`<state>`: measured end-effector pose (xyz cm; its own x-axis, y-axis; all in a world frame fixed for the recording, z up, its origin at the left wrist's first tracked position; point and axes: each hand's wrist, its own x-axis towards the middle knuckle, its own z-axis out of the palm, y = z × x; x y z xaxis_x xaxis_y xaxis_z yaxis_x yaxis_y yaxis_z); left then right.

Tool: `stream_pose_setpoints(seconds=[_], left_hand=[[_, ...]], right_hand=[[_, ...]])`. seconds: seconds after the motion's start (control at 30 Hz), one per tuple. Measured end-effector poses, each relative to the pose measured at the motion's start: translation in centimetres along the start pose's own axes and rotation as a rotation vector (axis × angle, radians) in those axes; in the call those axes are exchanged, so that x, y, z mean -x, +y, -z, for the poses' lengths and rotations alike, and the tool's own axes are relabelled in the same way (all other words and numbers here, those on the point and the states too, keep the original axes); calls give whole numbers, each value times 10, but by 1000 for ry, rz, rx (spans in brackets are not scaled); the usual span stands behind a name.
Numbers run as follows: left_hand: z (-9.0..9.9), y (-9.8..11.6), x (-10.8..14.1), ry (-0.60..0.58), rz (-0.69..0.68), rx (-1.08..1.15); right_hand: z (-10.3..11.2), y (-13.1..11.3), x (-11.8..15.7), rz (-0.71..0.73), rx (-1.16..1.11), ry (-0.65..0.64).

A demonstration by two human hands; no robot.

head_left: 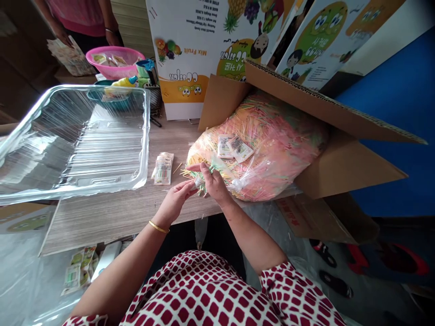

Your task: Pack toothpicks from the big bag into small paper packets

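Note:
My left hand [177,195] pinches a small clear packet [198,182] at the table's front edge. Close against it, my right hand [214,184] is closed on a few thin candy sticks [211,169], its fingers partly hiding them. More pink, yellow and green sticks fill a big clear plastic bag [272,154] just beyond my hands, and some spill from its left end. Two flat printed sachets [234,147] lie on top of the bag. Left of my hands, a small stack of filled sachets [163,168] rests on the table [118,222].
A large clear plastic tray [112,149] takes up the table's left side. Behind it are a pink basket [113,68] and a teal bowl [112,97]. An open carton [340,167] surrounds the bag's right side; printed cartons [190,50] stand behind. Another person [84,18] is at upper left.

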<state>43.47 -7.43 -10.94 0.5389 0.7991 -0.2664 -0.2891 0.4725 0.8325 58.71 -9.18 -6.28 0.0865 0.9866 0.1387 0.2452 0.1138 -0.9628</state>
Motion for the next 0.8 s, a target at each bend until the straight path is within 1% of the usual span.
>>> stream_pose_setpoints(seconds=[0.1, 0.17, 0.23, 0.3, 0.4, 0.53, 0.7, 0.8], left_hand=[[4, 0, -3, 11, 62, 113], [5, 1, -4, 29, 110, 137], [5, 2, -3, 27, 156, 145], [3, 4, -2, 4, 187, 171], [1, 8, 1, -47, 183, 214], [5, 9, 4, -125, 142, 177], [10, 7, 4, -89, 119, 198], [9, 6, 5, -79, 127, 222]], right_hand=[[6, 4, -2, -44, 45, -75], [10, 6, -4, -84, -30, -128], [14, 7, -6, -109, -128, -147], [16, 6, -8, -97, -133, -168], [19, 5, -12, -63, -45, -202], [23, 5, -16, -69, -92, -153], [29, 3, -17, -38, 93, -171], [28, 2, -14, 18, 130, -144]])
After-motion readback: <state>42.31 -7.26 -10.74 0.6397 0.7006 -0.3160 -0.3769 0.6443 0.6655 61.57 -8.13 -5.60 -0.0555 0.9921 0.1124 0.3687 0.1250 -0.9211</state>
